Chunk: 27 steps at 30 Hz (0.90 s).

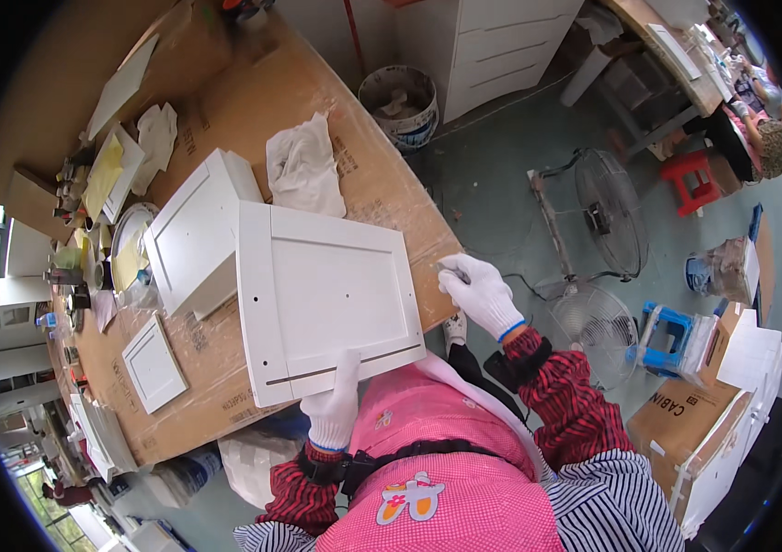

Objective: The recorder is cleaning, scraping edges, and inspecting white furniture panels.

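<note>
A white framed cabinet panel (331, 290) lies tilted across the cardboard-covered table's near edge, with small dark holes in it and a dark slot along its near side. My left hand (333, 403), in a white knit glove, grips that near side, some of its fingers hidden below. My right hand (480, 293), gloved the same way, is off the panel's right side, above the table corner. Its fingers are closed in a pinch; what they hold, if anything, is too small to make out. Just left of the panel stands a white box-shaped cabinet piece (202, 235).
On the table (211, 373) are a crumpled white cloth (305, 166), a small white framed panel (154, 364) and cluttered containers at the far left. A bucket (398, 106), standing fan (600, 216), blue stool (668, 331) and cardboard box (685, 419) stand around. Another person (763, 138) sits far right.
</note>
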Tool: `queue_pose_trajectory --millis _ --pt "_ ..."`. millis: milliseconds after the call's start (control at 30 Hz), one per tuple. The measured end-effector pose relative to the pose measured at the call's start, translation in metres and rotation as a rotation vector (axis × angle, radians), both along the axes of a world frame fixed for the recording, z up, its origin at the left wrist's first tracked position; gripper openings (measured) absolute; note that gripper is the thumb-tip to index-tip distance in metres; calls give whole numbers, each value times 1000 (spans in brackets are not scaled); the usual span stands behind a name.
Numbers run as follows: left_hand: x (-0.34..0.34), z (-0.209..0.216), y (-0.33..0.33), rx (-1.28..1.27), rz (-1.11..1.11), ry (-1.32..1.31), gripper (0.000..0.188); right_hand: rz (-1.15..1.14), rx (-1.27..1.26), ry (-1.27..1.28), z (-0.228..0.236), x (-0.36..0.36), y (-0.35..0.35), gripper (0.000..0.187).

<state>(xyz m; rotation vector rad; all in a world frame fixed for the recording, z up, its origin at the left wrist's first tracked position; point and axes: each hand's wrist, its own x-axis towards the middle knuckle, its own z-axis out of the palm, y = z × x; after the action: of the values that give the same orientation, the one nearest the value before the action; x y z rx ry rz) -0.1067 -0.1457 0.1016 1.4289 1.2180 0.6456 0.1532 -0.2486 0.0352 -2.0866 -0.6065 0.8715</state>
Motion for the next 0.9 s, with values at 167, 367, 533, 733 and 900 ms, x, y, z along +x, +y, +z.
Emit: queue_pose_trajectory --millis 167,367,533,733,900 --pt "-4 2 -21 288 -108 29 22 218 -24 -269 0 -7 38 26" --pt "1 14 -26 214 -273 184 22 368 50 -564 -5 -6 45 22" --pt "9 32 -16 114 -366 232 23 488 93 -748 -9 -1 50 25" --pt "1 9 -17 1 -374 250 22 599 180 -1012 -15 -2 51 29" --pt "4 18 -20 78 -460 274 18 705 62 -1059 -7 -12 46 28"
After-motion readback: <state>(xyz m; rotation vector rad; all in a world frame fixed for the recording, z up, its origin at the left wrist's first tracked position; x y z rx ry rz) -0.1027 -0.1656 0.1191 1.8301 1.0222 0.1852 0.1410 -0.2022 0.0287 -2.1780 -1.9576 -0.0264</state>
